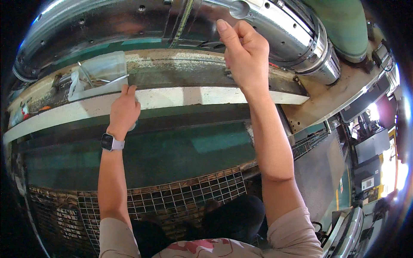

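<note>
My left hand [124,109] is at the white rail [185,95], its fingertips at the rail's upper edge beside a translucent plastic tray [116,64]. A small rounded pale edge shows under the palm; what it belongs to is hidden. Thin metal tools [88,75] lie in the tray, one reaching over its rim. My right hand [249,53] is raised in front of a shiny steel cylinder [282,32], closed, with the thumb along the top of the curled fingers. Whatever those fingers hold, if anything, cannot be seen.
The long dark roller [103,21] runs across the back, with a green rounded body [340,26] at the far right. Below the rail lies a green panel [185,150]. Wire grating [172,198] is underfoot. A beige machine plate [318,103] stands to the right.
</note>
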`<state>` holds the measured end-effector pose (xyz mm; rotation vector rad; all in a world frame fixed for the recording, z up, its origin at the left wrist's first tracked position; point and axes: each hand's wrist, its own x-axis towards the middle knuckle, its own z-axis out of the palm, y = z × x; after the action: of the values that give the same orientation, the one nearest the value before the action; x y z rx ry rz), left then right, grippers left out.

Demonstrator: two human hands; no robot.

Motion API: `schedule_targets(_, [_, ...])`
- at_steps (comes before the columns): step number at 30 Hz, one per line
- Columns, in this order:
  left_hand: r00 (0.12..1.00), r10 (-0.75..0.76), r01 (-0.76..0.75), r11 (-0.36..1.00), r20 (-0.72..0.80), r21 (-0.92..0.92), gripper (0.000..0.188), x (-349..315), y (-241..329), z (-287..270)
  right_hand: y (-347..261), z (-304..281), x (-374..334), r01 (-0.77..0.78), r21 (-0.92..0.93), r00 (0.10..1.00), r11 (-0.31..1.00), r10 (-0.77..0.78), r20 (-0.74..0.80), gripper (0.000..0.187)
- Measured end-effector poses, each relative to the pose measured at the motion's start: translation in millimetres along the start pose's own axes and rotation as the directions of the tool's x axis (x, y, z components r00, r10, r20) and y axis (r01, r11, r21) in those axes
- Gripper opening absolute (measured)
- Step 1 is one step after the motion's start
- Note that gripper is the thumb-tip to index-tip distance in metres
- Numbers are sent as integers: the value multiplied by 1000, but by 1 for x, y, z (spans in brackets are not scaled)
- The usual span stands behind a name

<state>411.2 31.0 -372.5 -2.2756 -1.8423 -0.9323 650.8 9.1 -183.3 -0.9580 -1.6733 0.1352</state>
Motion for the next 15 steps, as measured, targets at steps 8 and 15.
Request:
schedule_targets(8, [1000,-13,12,999,21,33,38,1,0,-2,17,-7,-11,-19,209,993,978,-6,117,18])
schedule_targets(15, [993,-71,70,997,98,13,41,3,12,-11,59,13,-28,162,159,978,974,-180,109,17])
